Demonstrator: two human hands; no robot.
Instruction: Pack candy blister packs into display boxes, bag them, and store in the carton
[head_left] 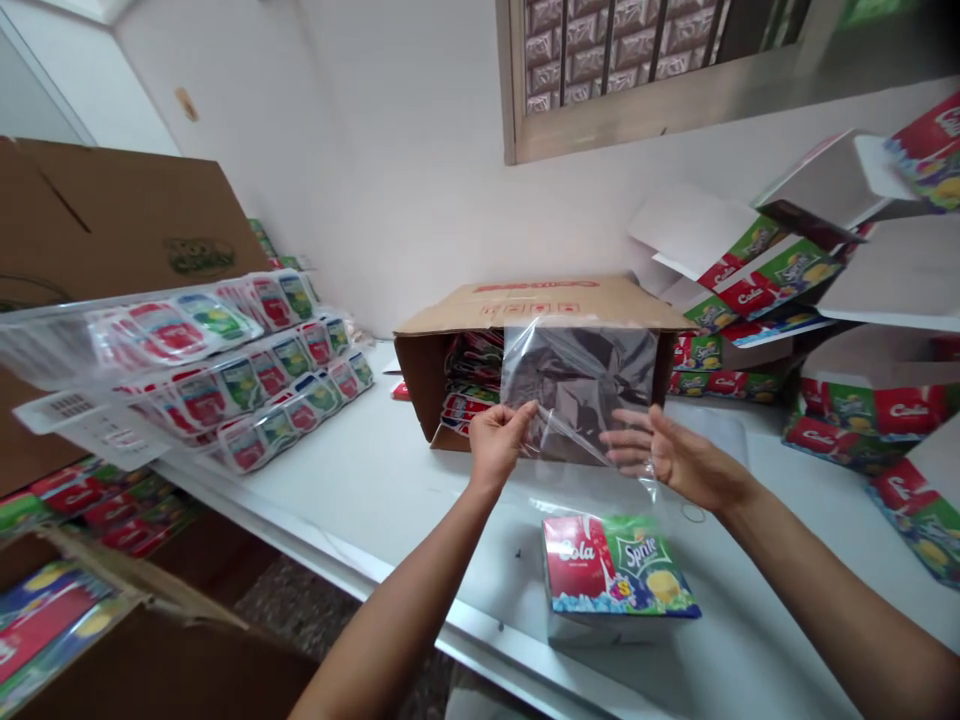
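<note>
Clear plastic film (577, 365) hangs pinched in the left hand (496, 442), right hand (686, 462) spread, the closed red-and-green cardboard carton (616, 568) not yet covered.

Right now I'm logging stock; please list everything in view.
Table: one, white, centre
Wall: one, white, behind
Window: one, pale frame, top right
Carton: one, brown, on the table
Loose packets: many, red, green, inside that carton
Strips: several, red, green, left
Printed box: one, red, green, table front
Piled boxes: many, red, green, white, right
Large carton: one, brown, behind the strips
Low carton: one, brown, bottom left
Lower boxes: several, red, green, below the strips
Floor: one, dark, lower left
Plastic: one piece, clear, before the carton
Left hand: one, pinching the plastic
Right hand: one, open, at the plastic
</note>
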